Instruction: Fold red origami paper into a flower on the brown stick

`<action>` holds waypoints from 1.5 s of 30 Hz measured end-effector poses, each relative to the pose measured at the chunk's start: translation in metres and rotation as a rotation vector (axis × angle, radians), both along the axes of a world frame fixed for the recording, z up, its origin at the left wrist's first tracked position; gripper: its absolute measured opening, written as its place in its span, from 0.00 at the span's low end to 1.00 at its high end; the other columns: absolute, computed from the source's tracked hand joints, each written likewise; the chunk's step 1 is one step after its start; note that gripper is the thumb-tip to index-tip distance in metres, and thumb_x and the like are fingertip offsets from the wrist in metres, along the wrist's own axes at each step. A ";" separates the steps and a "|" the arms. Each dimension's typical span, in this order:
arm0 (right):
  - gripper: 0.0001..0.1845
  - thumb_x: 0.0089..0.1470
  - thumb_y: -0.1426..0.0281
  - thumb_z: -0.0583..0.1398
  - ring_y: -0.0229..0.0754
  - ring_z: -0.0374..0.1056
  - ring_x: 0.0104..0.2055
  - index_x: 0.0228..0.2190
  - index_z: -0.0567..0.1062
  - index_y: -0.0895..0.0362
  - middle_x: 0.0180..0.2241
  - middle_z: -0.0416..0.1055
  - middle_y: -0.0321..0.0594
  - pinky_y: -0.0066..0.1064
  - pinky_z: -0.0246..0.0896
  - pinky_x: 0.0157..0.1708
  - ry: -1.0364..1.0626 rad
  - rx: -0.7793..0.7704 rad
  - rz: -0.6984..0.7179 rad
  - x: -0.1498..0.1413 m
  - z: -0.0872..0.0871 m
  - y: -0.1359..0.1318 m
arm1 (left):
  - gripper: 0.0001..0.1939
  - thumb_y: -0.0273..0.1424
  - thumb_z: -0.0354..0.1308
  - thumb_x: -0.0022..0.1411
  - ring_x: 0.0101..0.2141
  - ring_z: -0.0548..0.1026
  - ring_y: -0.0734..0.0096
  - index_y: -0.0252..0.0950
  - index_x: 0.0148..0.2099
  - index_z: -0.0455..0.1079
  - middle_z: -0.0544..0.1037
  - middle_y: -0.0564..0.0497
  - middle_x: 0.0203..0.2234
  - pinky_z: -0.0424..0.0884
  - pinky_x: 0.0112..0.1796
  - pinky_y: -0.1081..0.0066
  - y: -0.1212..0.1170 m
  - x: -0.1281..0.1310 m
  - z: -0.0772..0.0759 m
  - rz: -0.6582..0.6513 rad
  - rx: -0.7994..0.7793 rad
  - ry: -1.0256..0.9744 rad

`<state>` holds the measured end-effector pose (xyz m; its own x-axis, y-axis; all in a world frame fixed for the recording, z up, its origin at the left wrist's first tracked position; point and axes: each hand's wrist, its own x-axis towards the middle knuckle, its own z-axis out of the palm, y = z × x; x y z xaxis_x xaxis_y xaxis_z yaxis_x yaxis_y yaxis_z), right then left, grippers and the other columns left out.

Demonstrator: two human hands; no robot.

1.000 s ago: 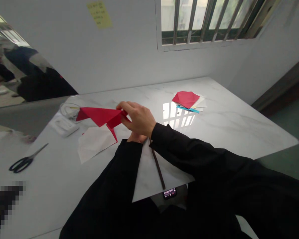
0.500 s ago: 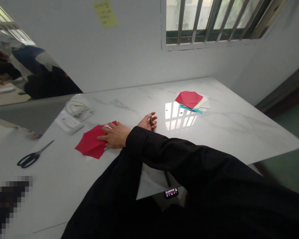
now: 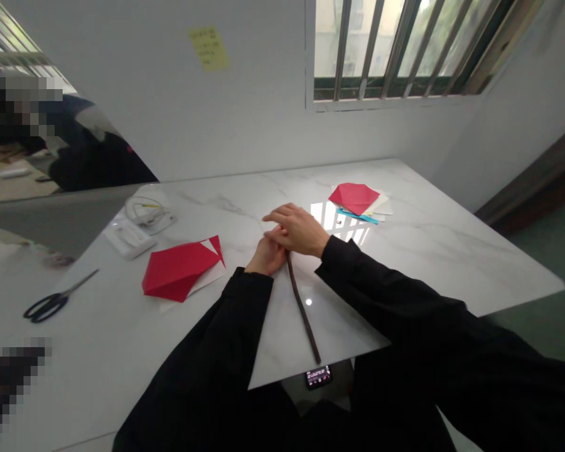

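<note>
Dark brown, a thin stick (image 3: pixel 302 307) slants across the pale marbled desk (image 3: pixel 442 251) in the head view, its upper end at the person's hands and its lower end close to the near edge. The left hand (image 3: pixel 265 256) curls around that upper end, fingers drawn in and partly covered by the right. The right hand (image 3: pixel 300 231) lies over the left, its fingers loosely bent and together; whether they pinch anything I cannot tell.

To the left of the hands and apart from them, a folded red paper (image 3: pixel 174 271) rests on a white sheet (image 3: pixel 209 279) that shows along its lower right side. Farther left lie black-handled scissors (image 3: pixel 47 307), tips pointing away to the right. Behind the red paper sit a white box (image 3: pixel 129 240) and a coiled cable (image 3: pixel 145 216).

Beyond the right hand, another red sheet (image 3: pixel 355 198) tops a pile of white papers (image 3: pixel 385 204) and a blue piece (image 3: pixel 358 217). A lit phone (image 3: pixel 319 376) shows just below the desk's near edge.
</note>
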<state>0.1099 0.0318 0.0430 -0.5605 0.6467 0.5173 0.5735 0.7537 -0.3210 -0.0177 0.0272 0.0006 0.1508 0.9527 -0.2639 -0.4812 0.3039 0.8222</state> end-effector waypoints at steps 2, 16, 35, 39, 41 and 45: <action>0.18 0.72 0.62 0.62 0.56 0.71 0.60 0.56 0.81 0.56 0.55 0.80 0.50 0.49 0.65 0.64 0.059 -0.001 -0.147 0.052 -0.009 0.014 | 0.12 0.20 0.59 0.65 0.24 0.67 0.77 0.31 0.50 0.75 0.75 0.47 0.32 0.60 0.22 0.77 -0.004 -0.001 0.004 -0.033 -0.011 -0.063; 0.40 0.65 0.54 0.63 0.64 0.65 0.70 0.69 0.69 0.65 0.68 0.69 0.65 0.56 0.56 0.71 -0.033 -0.222 -0.818 0.223 -0.080 0.063 | 0.14 0.20 0.61 0.61 0.24 0.67 0.79 0.31 0.49 0.75 0.75 0.48 0.32 0.61 0.22 0.79 -0.013 -0.001 0.014 -0.038 -0.050 -0.065; 0.34 0.56 0.56 0.69 0.65 0.78 0.56 0.59 0.81 0.61 0.55 0.82 0.59 0.54 0.72 0.58 -0.041 -0.229 -0.855 0.220 -0.068 0.052 | 0.10 0.21 0.60 0.65 0.24 0.67 0.79 0.30 0.49 0.75 0.75 0.48 0.32 0.62 0.22 0.80 -0.015 -0.001 0.016 -0.029 -0.055 -0.065; 0.32 0.56 0.56 0.69 0.64 0.79 0.54 0.57 0.83 0.60 0.53 0.83 0.58 0.52 0.73 0.56 -0.040 -0.241 -0.875 0.217 -0.065 0.050 | 0.10 0.21 0.59 0.65 0.24 0.67 0.79 0.31 0.49 0.75 0.75 0.48 0.32 0.62 0.22 0.79 -0.015 -0.001 0.016 -0.034 -0.056 -0.060; 0.31 0.55 0.56 0.69 0.64 0.80 0.52 0.55 0.85 0.60 0.51 0.84 0.58 0.51 0.73 0.54 -0.036 -0.251 -0.886 0.215 -0.063 0.050 | 0.10 0.21 0.60 0.65 0.24 0.66 0.79 0.31 0.48 0.75 0.75 0.48 0.32 0.61 0.22 0.79 -0.015 -0.001 0.016 -0.034 -0.057 -0.059; 0.28 0.54 0.56 0.71 0.63 0.81 0.49 0.52 0.87 0.58 0.48 0.85 0.56 0.51 0.74 0.51 -0.021 -0.250 -0.910 0.213 -0.059 0.048 | 0.11 0.21 0.60 0.64 0.24 0.67 0.79 0.30 0.49 0.75 0.75 0.48 0.32 0.61 0.22 0.79 -0.015 -0.001 0.016 -0.031 -0.057 -0.062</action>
<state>0.3226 0.0796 -0.0164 0.2065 0.9314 0.2998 0.9153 -0.0756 -0.3956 -0.0187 0.0121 0.0166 0.1976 0.9311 -0.3066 -0.5202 0.3647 0.7723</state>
